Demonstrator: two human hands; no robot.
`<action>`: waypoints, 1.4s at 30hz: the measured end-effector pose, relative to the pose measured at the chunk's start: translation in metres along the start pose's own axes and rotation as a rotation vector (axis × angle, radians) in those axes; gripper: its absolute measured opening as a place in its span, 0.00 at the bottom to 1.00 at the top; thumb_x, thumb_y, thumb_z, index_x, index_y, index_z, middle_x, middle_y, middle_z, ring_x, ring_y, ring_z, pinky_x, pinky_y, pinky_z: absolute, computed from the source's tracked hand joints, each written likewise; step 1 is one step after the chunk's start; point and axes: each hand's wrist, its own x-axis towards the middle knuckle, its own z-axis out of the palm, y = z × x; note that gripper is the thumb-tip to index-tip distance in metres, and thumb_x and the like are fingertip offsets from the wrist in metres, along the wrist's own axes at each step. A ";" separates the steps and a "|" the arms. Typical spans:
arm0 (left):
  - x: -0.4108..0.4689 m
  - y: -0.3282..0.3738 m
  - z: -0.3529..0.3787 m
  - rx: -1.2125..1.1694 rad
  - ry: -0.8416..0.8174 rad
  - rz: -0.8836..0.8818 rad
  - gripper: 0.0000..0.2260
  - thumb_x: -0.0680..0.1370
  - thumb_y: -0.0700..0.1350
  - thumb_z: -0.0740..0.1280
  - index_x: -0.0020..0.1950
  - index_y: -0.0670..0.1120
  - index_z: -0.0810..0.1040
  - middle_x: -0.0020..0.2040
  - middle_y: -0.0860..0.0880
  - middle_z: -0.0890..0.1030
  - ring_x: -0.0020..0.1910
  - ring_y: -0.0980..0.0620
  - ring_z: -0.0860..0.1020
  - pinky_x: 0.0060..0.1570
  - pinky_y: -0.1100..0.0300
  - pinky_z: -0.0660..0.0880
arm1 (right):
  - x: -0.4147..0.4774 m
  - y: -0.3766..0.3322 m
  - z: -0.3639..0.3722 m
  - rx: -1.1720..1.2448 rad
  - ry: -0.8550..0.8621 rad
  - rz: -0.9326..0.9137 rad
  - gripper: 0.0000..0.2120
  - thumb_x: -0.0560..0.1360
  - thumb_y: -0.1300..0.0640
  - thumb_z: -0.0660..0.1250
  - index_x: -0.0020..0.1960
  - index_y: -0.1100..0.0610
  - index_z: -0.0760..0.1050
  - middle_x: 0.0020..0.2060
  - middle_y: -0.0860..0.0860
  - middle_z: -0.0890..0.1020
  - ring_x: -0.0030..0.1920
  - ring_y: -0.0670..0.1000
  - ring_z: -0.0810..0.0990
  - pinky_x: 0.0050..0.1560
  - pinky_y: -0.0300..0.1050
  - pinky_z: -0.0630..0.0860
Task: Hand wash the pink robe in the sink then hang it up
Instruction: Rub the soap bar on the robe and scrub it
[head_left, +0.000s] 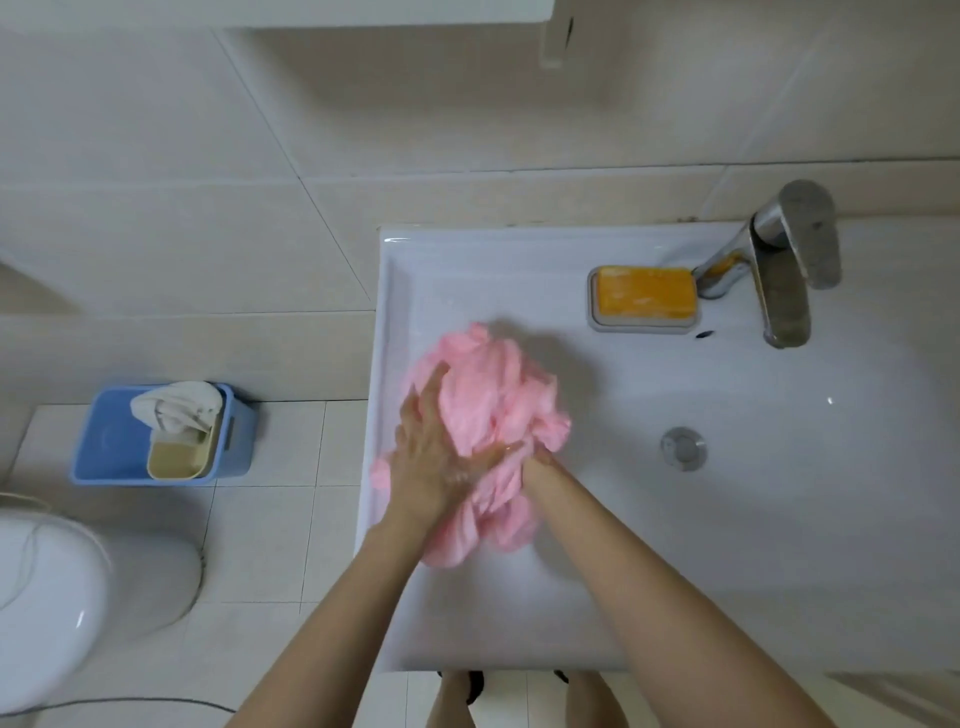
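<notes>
The pink robe (493, 410) is pressed under the left hand (431, 457), whose fingers are laid straight across the bunched cloth. The right hand (540, 465) is buried in the folds, so whether it is clenched on fabric cannot be told. The robe is heaped against the left edge of the sink (727, 545). Scrubbing is judged to be in hand. Rinsing under the faucet (774, 270) would be called for next, then wringing.

Home bathroom; white sink (779, 519) with faucet (779, 270); toilet (62, 597); tiled walls (208, 156).
</notes>
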 end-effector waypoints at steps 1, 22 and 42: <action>-0.008 -0.013 0.004 0.077 -0.050 -0.071 0.53 0.56 0.76 0.61 0.74 0.49 0.56 0.69 0.46 0.63 0.68 0.46 0.65 0.58 0.54 0.69 | -0.007 0.002 -0.007 -0.098 0.182 -0.150 0.12 0.79 0.56 0.62 0.45 0.43 0.82 0.46 0.37 0.83 0.48 0.41 0.81 0.59 0.41 0.75; -0.004 -0.030 0.017 0.628 0.156 0.202 0.52 0.56 0.68 0.73 0.72 0.50 0.55 0.66 0.39 0.73 0.55 0.35 0.76 0.47 0.40 0.74 | -0.022 -0.030 0.019 0.071 0.408 0.340 0.06 0.75 0.65 0.62 0.44 0.57 0.75 0.32 0.51 0.81 0.30 0.48 0.80 0.38 0.48 0.81; -0.028 -0.053 0.026 0.443 0.203 0.156 0.38 0.55 0.53 0.73 0.62 0.47 0.65 0.52 0.41 0.79 0.48 0.44 0.72 0.41 0.53 0.70 | 0.000 -0.079 0.021 -0.559 0.280 0.094 0.25 0.66 0.54 0.74 0.61 0.47 0.72 0.52 0.47 0.79 0.52 0.51 0.78 0.51 0.44 0.76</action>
